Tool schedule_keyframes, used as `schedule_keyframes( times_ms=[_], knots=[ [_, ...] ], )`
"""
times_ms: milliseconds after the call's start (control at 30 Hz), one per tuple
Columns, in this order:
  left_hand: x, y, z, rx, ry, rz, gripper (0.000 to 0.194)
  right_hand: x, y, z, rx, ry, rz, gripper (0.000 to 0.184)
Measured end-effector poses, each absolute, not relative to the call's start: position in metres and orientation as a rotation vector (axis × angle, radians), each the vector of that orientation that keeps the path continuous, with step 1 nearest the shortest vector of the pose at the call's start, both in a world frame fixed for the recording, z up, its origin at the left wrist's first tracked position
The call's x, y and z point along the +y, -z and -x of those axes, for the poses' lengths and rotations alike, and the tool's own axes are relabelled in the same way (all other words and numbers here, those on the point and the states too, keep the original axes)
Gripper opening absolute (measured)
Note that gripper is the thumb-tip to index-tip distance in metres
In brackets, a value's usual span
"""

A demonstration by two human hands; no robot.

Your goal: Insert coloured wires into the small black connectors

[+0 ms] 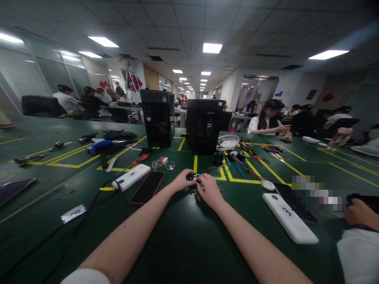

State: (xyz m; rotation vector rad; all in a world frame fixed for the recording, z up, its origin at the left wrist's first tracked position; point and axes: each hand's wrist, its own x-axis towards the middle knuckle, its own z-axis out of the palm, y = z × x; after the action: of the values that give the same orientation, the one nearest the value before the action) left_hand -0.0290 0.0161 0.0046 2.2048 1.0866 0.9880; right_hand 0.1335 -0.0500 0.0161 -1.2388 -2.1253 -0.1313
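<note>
Both my hands meet over the green table (177, 244) around a small black-and-white part (194, 178) with a bit of green at its top; its exact kind is too small to tell. My left hand (184, 180) pinches it from the left, thumb and fingers closed. From the right, my right hand (209, 189) has its fingers bent down onto the same part and hides much of it. Short dark and red wire ends (194, 192) show just below the fingers. To the left of my left hand lies a phone (147, 188) with an orange-brown edge.
Two black computer towers (158, 118) (204, 126) stand ahead. Loose coloured wires (235, 163) and a white basket (227, 142) lie right of them. White power banks (132, 177) (288, 219), glasses (168, 165) and a red screwdriver (140, 159) lie around. Another person's hand (363, 213) is at right.
</note>
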Motion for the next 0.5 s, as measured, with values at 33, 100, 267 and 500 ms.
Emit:
schedule_keyframes(
  times_ms=[33, 100, 267, 500],
  knots=[
    [0.015, -0.006, 0.029, 1.074, -0.984, -2.194, 0.034, -0.049, -0.016, -0.132, -2.100, 0.134, 1.246, 0.015],
    [0.013, -0.007, 0.028, 1.057, -0.962, -2.174, 0.032, -0.046, -0.013, -0.130, -2.034, 0.129, 1.282, 0.019],
    [0.012, -0.008, 0.027, 1.095, -0.914, -2.164, 0.032, -0.028, -0.006, -0.121, -1.899, 0.116, 1.398, 0.019],
    [0.018, 0.000, 0.028, 1.128, -0.838, -2.205, 0.036, -0.015, -0.003, -0.114, -1.894, 0.143, 1.442, 0.012]
  ],
)
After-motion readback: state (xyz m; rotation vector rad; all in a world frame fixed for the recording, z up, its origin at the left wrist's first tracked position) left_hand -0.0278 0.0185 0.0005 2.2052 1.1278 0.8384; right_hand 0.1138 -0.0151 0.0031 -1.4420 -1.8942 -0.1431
